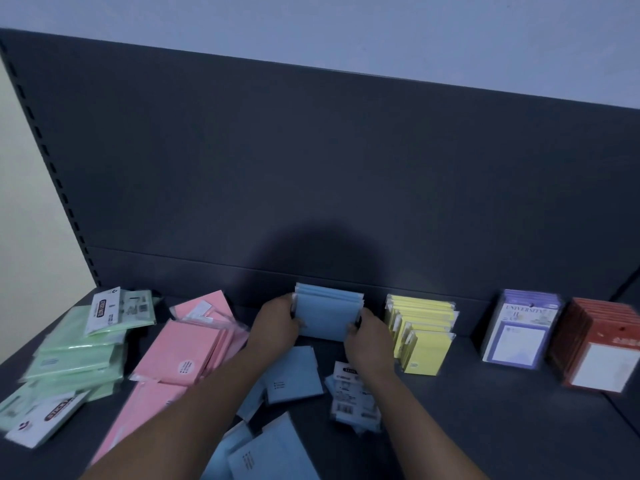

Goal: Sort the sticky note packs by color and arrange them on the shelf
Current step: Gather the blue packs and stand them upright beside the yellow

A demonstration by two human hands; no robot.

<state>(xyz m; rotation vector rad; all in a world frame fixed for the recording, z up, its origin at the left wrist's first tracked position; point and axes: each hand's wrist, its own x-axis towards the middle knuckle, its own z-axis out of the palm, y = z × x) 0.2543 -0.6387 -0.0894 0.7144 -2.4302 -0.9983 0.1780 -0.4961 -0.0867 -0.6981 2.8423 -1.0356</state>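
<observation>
Our left hand (275, 325) and right hand (367, 341) curl fingers round an upright blue stack (327, 315) on the shelf (485, 420), between pink packs (194, 344) and yellow packs (426, 337). Farther right, a purple pack (519, 336) reads "UNIVERSITY".

I stand at a shop display. Dark shelf (485, 427), slotted upright (52, 168), back panel (311, 168). Barcoded sticky note packs (353, 396), plastic-sealed.

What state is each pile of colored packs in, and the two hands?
blue stack: upright, held between both hands.
left hand: grips the stack's left edge.
right hand: grips its right edge.
loose blue packs: lying scattered.
yellow packs: standing in rows.
purple packs: standing row.
red packs: standing row.
pink packs: messy pile.
green packs: messy pile.
</observation>
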